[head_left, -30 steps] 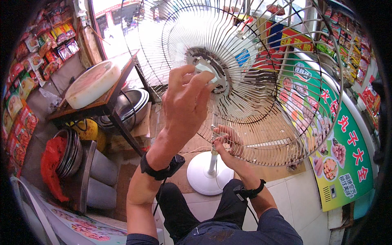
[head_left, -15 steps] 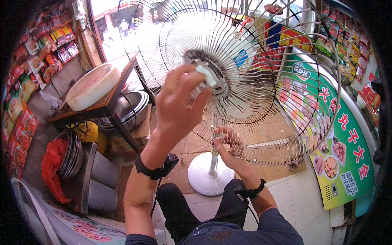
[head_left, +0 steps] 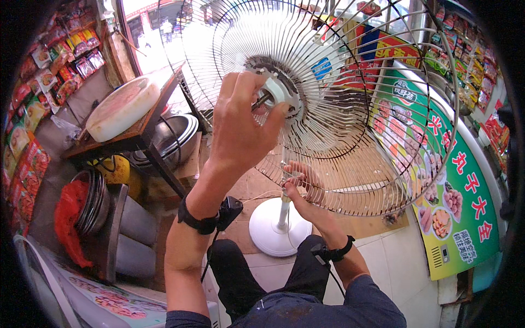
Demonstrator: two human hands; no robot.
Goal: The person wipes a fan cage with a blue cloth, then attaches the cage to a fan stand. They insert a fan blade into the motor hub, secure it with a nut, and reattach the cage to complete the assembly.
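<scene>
A pedestal fan with a white wire rear guard (head_left: 350, 136) and no blades stands in front of me on a round white base (head_left: 276, 227). My left hand (head_left: 240, 128) is raised to the hub, its fingers and thumb closed around a white round nut (head_left: 276, 90) at the centre of the guard. My right hand (head_left: 301, 183) is lower, gripping the bottom rim of the guard near the white pole (head_left: 283, 208). Both wrists wear black straps.
At the left stands a dark wooden table (head_left: 131, 139) carrying a round white chopping block (head_left: 120, 106), with metal bowls (head_left: 169, 139) beside it. Stacked basins and a red bag (head_left: 68, 218) lie on the floor. Snack packets hang on the left wall; a green poster (head_left: 454, 202) is at right.
My left hand has turned on the hub nut, with the thumb now swung round to the right of it. My right hand keeps its hold on the guard's lower rim.
</scene>
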